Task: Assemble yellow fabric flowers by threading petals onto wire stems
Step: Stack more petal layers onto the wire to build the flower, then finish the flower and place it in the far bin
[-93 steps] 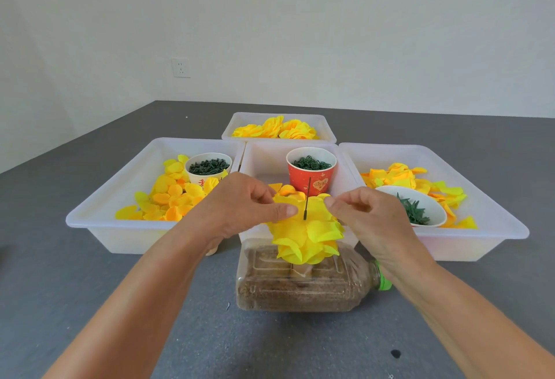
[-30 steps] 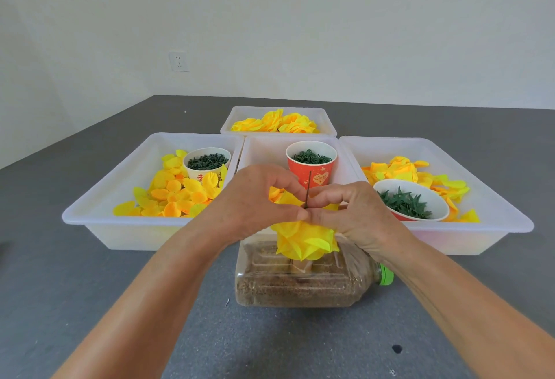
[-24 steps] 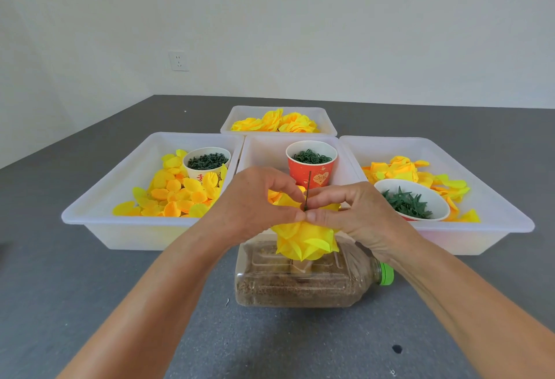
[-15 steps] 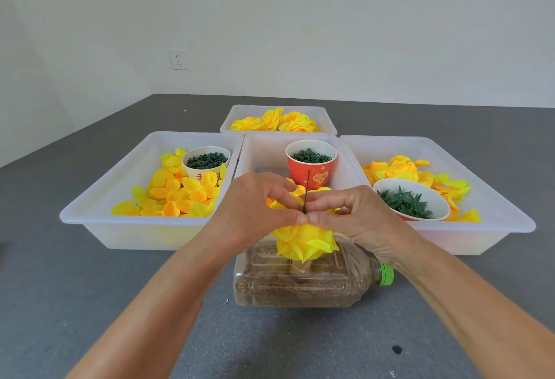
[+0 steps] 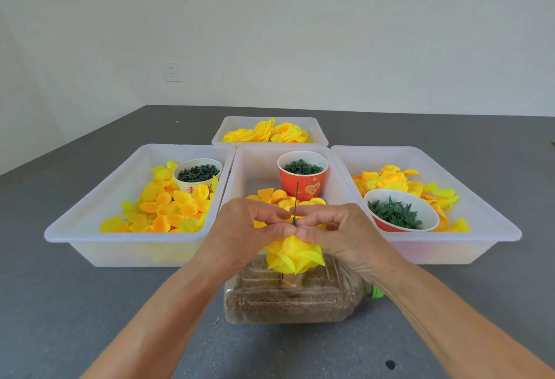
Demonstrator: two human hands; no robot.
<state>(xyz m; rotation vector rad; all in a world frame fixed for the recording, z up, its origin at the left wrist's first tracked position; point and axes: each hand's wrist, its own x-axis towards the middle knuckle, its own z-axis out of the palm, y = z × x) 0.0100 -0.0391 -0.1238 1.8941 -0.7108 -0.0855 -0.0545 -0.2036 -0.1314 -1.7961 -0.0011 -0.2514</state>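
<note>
- The yellow fabric flower (image 5: 295, 255) stood part-built on its wire stem (image 5: 295, 202), above a plastic bottle (image 5: 294, 297) on the table; more petals seemingly remained.
- The left hand (image 5: 240, 237) pinched its grip at the stem.
- The right hand (image 5: 333, 234) pinched likewise; the crinkled petals looked soft, the wire thin and stiff.

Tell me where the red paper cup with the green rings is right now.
In the head view, the red cup stands upright at the back of the middle white tray, just beyond the wire stem and both hands.
</note>
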